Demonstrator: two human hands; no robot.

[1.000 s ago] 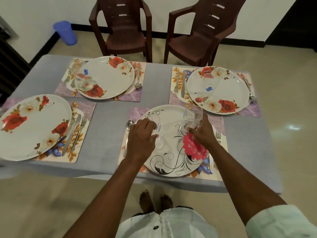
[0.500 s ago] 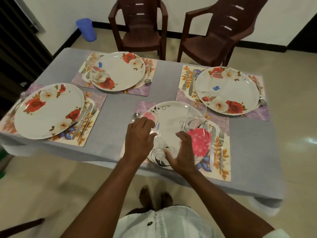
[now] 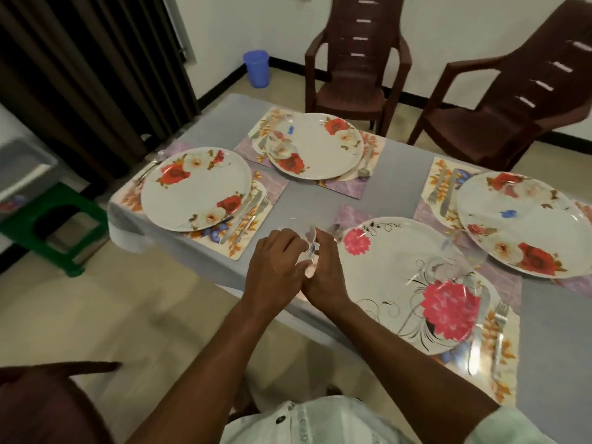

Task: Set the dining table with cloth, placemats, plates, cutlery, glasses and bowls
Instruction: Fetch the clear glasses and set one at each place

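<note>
Over the near edge of the tabletop (image 3: 320, 200), between the left-hand place setting and the nearest one, both hands meet around a clear glass (image 3: 309, 248). The left hand (image 3: 275, 267) wraps its outer side and the right hand (image 3: 323, 274) closes on it from the other side, fingers curled, so each grip is pressed onto the glass rather than spread; the blur makes it hard to tell whether one glass or a nested pair is held.

Judging from the layout, the glasses step is in hand: cloth, placemats, plates and cutlery are already down at all four places. A glass seems to stand on the far plate (image 3: 315, 145), another on the right-hand plate (image 3: 525, 219), and one on the nearest plate (image 3: 413, 283). The left plate (image 3: 195, 189) shows none.

The next move likely calls for carrying this glass leftward and setting it upright on or beside that plate, clear of the knife and fork (image 3: 248, 213) along its edge.
</note>
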